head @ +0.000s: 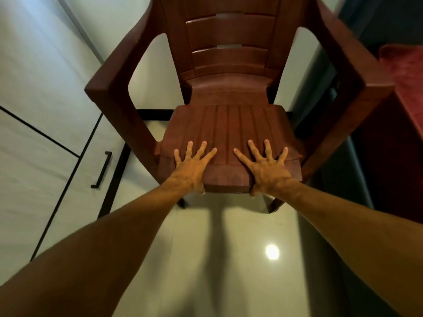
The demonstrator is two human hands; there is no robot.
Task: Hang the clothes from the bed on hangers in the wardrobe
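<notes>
A brown chair (229,124) is stood on the glossy floor (206,259) between wardrobe (34,110), left, handle (101,170) upright, and bed (407,72), right. Left hand (191,170) and right hand (266,169) are pressed on its seat's front edge, grips splayed flat.

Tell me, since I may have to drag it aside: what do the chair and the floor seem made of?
The chair looks like moulded plastic, reddish-brown with a dull sheen: seat ribs and back slats formed in one piece. The floor looks like glazed tile or polished stone, pale and glossy: it mirrors a bright lamp spot.
</notes>
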